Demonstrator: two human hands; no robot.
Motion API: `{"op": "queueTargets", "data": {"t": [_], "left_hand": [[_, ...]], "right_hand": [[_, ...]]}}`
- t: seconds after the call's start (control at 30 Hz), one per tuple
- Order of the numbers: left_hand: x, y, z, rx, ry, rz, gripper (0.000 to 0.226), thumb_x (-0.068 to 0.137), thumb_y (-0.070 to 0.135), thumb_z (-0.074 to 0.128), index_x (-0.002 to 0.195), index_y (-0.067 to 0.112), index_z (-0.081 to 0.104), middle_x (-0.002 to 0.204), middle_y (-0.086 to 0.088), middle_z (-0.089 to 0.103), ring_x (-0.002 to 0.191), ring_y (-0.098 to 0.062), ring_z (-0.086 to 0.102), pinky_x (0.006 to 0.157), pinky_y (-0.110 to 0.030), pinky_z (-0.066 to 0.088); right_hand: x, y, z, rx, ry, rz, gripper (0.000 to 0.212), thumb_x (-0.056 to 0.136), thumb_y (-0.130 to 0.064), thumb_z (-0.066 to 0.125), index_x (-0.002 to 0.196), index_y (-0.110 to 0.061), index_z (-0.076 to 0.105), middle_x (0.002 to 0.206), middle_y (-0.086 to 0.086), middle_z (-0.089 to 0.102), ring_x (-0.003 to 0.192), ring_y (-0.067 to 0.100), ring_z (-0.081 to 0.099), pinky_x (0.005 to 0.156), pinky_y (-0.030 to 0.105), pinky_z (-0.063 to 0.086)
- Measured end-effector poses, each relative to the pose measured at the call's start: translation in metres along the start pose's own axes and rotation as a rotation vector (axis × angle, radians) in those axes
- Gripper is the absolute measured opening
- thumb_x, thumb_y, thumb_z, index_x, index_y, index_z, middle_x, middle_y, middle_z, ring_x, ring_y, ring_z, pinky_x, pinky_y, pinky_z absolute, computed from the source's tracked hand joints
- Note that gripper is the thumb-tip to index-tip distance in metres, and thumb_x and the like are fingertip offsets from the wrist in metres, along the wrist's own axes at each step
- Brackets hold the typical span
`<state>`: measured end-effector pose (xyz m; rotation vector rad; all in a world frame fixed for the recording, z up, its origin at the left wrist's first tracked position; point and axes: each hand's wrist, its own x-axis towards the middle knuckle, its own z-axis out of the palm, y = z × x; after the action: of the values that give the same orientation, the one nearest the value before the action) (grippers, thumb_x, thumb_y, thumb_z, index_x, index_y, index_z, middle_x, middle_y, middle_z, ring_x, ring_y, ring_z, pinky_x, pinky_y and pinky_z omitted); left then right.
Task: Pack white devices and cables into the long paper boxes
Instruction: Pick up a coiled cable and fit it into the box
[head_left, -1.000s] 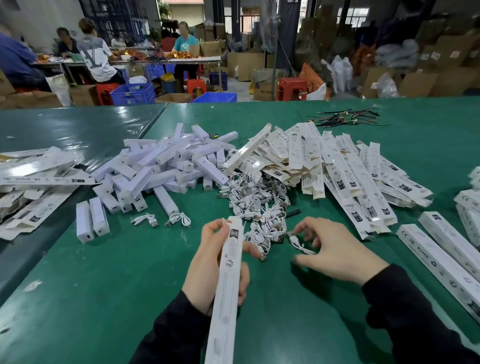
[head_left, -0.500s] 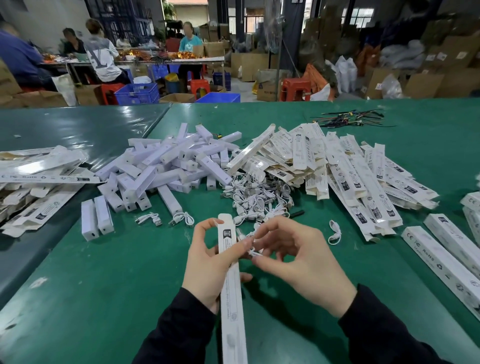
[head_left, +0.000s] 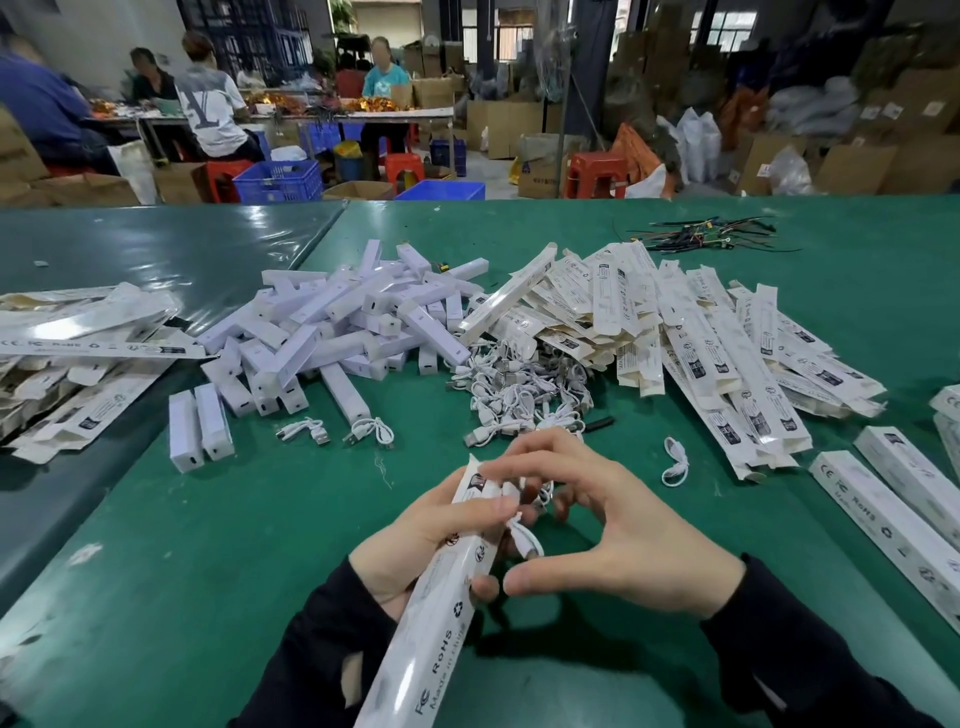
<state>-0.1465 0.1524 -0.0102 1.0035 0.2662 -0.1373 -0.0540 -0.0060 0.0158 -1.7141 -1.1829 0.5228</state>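
The left hand (head_left: 415, 540) is gripping the long paper box (head_left: 431, 613), its long axis running from the near sleeve up toward the open far end, where the right hand (head_left: 613, 535) is pinching a coiled white cable (head_left: 524, 538) just beside that mouth.

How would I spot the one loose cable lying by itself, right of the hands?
Start at the big pile of flat paper boxes on the green table. By its near edge lies a small white looped cable, alone on bare green, apart from the tangled cable heap.
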Motion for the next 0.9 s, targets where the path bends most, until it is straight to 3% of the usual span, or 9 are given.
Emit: {"op": "queueTargets", "data": {"t": [0.17, 0.27, 0.37, 0.5, 0.63, 0.73, 0.83, 0.9], "left_hand": [[0.001, -0.002, 0.002, -0.046, -0.015, -0.041, 0.047, 0.072, 0.007, 0.067, 0.117, 0.009, 0.055, 0.074, -0.009, 0.065, 0.052, -0.016, 0.061, 0.033, -0.018, 0.043], [0.000, 0.001, 0.001, -0.062, -0.027, -0.030, 0.042, 0.072, 0.006, 0.066, 0.113, 0.009, 0.054, 0.070, -0.011, 0.064, 0.048, -0.014, 0.060, 0.031, -0.017, 0.041], [-0.002, 0.001, 0.001, -0.079, -0.052, -0.034, 0.049, 0.073, 0.004, 0.066, 0.120, 0.012, 0.055, 0.067, -0.010, 0.063, 0.048, -0.013, 0.058, 0.030, -0.018, 0.041], [-0.003, 0.002, 0.001, -0.127, -0.146, -0.042, 0.081, 0.057, 0.002, 0.086, 0.129, 0.008, 0.049, 0.076, -0.012, 0.063, 0.053, -0.016, 0.058, 0.031, -0.020, 0.043], [-0.005, 0.004, 0.002, -0.051, -0.095, -0.030, 0.054, 0.073, 0.004, 0.072, 0.123, 0.010, 0.055, 0.094, -0.016, 0.071, 0.052, -0.016, 0.059, 0.035, -0.019, 0.044], [-0.005, 0.003, 0.004, 0.063, -0.073, -0.016, 0.059, 0.074, 0.001, 0.067, 0.126, 0.008, 0.041, 0.105, -0.028, 0.069, 0.051, -0.021, 0.060, 0.036, -0.022, 0.046], [-0.005, -0.001, 0.007, 0.203, -0.114, -0.033, 0.055, 0.075, 0.002, 0.069, 0.118, 0.012, 0.037, 0.106, -0.032, 0.067, 0.053, -0.023, 0.063, 0.038, -0.025, 0.048], [-0.005, -0.004, 0.008, 0.254, -0.133, -0.046, 0.056, 0.077, 0.004, 0.071, 0.118, 0.011, 0.035, 0.106, -0.033, 0.067, 0.054, -0.024, 0.065, 0.039, -0.026, 0.050]], "right_hand": [[0.000, 0.000, -0.006, -0.024, -0.002, 0.003, 0.042, 0.065, -0.024, 0.090, 0.103, -0.031, 0.073, 0.114, -0.011, 0.053, 0.107, 0.012, 0.055, 0.084, 0.029, 0.044], [0.001, 0.001, -0.008, -0.003, 0.012, -0.021, 0.040, 0.069, -0.018, 0.088, 0.105, -0.025, 0.073, 0.117, -0.014, 0.057, 0.114, 0.012, 0.056, 0.087, 0.031, 0.046], [0.000, 0.002, -0.008, 0.001, 0.016, -0.047, 0.036, 0.069, -0.017, 0.086, 0.103, -0.021, 0.074, 0.119, -0.014, 0.064, 0.116, 0.012, 0.058, 0.086, 0.028, 0.048], [0.000, 0.002, -0.015, 0.051, 0.058, -0.066, 0.030, 0.070, -0.013, 0.085, 0.098, -0.017, 0.075, 0.107, -0.003, 0.070, 0.102, 0.015, 0.065, 0.083, 0.026, 0.050], [0.001, 0.004, -0.024, 0.313, 0.202, -0.001, 0.023, 0.069, -0.013, 0.083, 0.090, -0.009, 0.077, 0.092, 0.014, 0.074, 0.082, 0.017, 0.069, 0.078, 0.026, 0.057], [0.003, 0.008, -0.025, 0.468, 0.323, 0.095, 0.026, 0.067, -0.016, 0.075, 0.092, -0.007, 0.077, 0.083, 0.016, 0.074, 0.074, 0.020, 0.070, 0.068, 0.026, 0.059], [0.003, 0.008, -0.027, 0.413, 0.365, 0.123, 0.025, 0.071, -0.015, 0.072, 0.094, -0.006, 0.078, 0.082, 0.013, 0.072, 0.065, 0.015, 0.061, 0.061, 0.021, 0.054], [0.002, 0.008, -0.030, 0.292, 0.285, 0.105, 0.025, 0.080, -0.013, 0.067, 0.102, -0.005, 0.076, 0.086, 0.008, 0.067, 0.064, 0.010, 0.056, 0.063, 0.020, 0.050]]}}
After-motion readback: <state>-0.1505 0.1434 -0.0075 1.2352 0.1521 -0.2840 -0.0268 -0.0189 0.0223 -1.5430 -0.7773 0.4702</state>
